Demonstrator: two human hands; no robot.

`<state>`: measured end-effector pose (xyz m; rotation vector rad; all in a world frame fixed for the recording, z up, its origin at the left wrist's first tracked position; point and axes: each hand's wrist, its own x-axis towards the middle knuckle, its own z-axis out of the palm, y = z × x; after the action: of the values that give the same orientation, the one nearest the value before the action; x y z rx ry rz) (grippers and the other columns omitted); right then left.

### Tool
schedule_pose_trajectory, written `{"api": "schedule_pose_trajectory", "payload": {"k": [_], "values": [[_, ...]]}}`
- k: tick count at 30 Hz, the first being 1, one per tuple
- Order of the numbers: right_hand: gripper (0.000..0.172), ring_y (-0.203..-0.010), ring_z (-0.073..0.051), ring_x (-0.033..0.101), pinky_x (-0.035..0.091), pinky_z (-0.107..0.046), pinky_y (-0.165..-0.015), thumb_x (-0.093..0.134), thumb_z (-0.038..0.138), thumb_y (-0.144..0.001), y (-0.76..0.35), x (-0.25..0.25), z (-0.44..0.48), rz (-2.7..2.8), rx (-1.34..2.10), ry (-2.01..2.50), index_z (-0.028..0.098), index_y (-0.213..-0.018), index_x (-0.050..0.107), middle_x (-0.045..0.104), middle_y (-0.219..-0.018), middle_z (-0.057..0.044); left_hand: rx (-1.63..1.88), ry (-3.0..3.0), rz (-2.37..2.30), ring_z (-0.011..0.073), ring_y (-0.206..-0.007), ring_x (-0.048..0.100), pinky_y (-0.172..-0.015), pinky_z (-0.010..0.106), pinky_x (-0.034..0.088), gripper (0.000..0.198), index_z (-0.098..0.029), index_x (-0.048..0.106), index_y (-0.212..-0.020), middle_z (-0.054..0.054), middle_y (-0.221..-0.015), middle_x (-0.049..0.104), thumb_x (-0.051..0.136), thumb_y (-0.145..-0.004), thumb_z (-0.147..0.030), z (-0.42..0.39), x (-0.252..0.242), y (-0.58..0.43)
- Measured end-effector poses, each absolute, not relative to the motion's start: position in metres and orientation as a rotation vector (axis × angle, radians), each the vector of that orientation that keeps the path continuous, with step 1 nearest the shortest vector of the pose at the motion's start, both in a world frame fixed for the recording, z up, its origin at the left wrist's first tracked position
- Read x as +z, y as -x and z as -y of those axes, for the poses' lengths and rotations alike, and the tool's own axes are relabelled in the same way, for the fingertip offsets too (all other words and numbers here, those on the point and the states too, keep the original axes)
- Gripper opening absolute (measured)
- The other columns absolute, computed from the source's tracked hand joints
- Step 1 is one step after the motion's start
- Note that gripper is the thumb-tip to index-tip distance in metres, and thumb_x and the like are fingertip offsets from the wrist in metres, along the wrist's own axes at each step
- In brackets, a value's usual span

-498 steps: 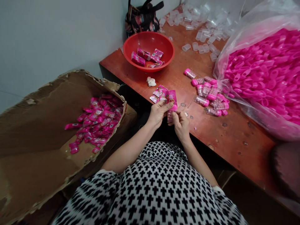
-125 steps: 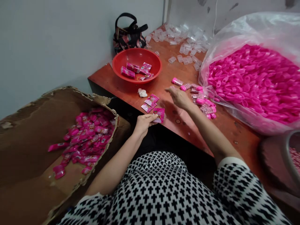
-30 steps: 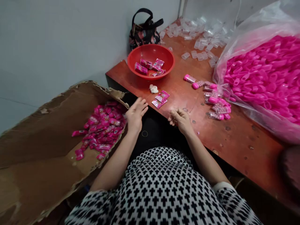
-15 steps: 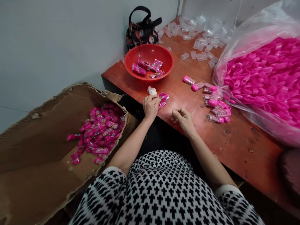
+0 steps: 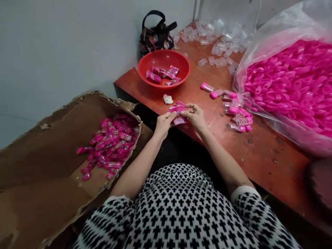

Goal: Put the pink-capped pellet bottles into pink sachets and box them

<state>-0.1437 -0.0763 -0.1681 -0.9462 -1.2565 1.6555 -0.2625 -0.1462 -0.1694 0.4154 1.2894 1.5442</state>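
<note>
Between both hands, over the table's front edge, is a flat pink printed wrapper [image 5: 178, 112]. My left hand [image 5: 164, 123] pinches its left side between thumb and fingers. On the other side my right hand [image 5: 195, 117] is closed on the wrapper's right edge. Just beyond them lies a crumpled white wad [image 5: 167, 99]. A red bowl [image 5: 145, 77] farther back holds several pink printed wrappers [image 5: 158, 72]. To the right, several clear tubes with pink caps and small pink beads [image 5: 237, 119] lie in a loose group.
A large clear bag [image 5: 241, 77] of pink plastic parts [image 5: 290, 83] fills the table's right side. Clear plastic cups [image 5: 220, 46] are scattered at the back, near a dark handbag [image 5: 157, 39]. At left stands a cardboard box [image 5: 46, 162] with pink wrapped packs [image 5: 111, 145].
My right hand has moved left and taken hold of the wrapper's right side. The wrapper now faces up between both hands. My left hand has shifted slightly toward me.
</note>
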Motion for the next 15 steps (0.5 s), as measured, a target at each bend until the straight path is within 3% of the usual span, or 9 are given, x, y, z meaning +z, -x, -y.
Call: {"api": "schedule_pose_trajectory", "payload": {"k": [5, 9, 12, 15], "values": [[0.039, -0.050, -0.009, 0.049, 0.041, -0.022, -0.053, 0.075, 0.034, -0.063, 0.152, -0.172, 0.066, 1.464, 1.474, 1.066, 0.018, -0.091, 0.053, 0.052, -0.056, 0.009, 1.559, -0.426, -1.331, 0.0120, -0.055, 0.062, -0.056, 0.027, 0.054, 0.032, -0.009, 0.065, -0.066, 0.004, -0.064, 0.065, 0.081, -0.055, -0.033, 0.157, -0.168, 0.281], [0.034, -0.075, -0.018, 0.058, 0.045, -0.030, -0.070, 0.068, 0.035, -0.072, 0.153, -0.182, 0.054, 2.043, 0.944, 1.274, 0.017, -0.099, 0.058, 0.063, -0.079, -0.003, 1.592, -0.335, -1.410, 0.0120, -0.054, 0.063, -0.051, 0.022, 0.054, 0.029, -0.009, 0.064, -0.065, 0.004, -0.062, 0.066, 0.081, -0.054, -0.029, 0.163, -0.168, 0.286], [0.034, -0.097, -0.023, 0.056, 0.042, -0.034, -0.083, 0.061, 0.036, -0.080, 0.146, -0.178, 0.038, 2.369, 0.563, 1.277, 0.015, -0.107, 0.060, 0.063, -0.104, -0.012, 1.596, -0.314, -1.399, 0.0116, -0.052, 0.063, -0.050, 0.021, 0.053, 0.029, -0.008, 0.066, -0.068, 0.004, -0.062, 0.067, 0.081, -0.054, -0.028, 0.164, -0.167, 0.283], [0.032, -0.099, -0.022, 0.056, 0.041, -0.031, -0.085, 0.048, 0.032, -0.088, 0.131, -0.162, 0.005, 2.381, 0.389, 1.352, 0.013, -0.112, 0.058, 0.063, -0.108, -0.013, 1.589, -0.256, -1.365, 0.0118, -0.051, 0.062, -0.050, 0.022, 0.053, 0.030, -0.008, 0.067, -0.069, 0.005, -0.062, 0.067, 0.082, -0.052, -0.028, 0.164, -0.166, 0.278]]}}
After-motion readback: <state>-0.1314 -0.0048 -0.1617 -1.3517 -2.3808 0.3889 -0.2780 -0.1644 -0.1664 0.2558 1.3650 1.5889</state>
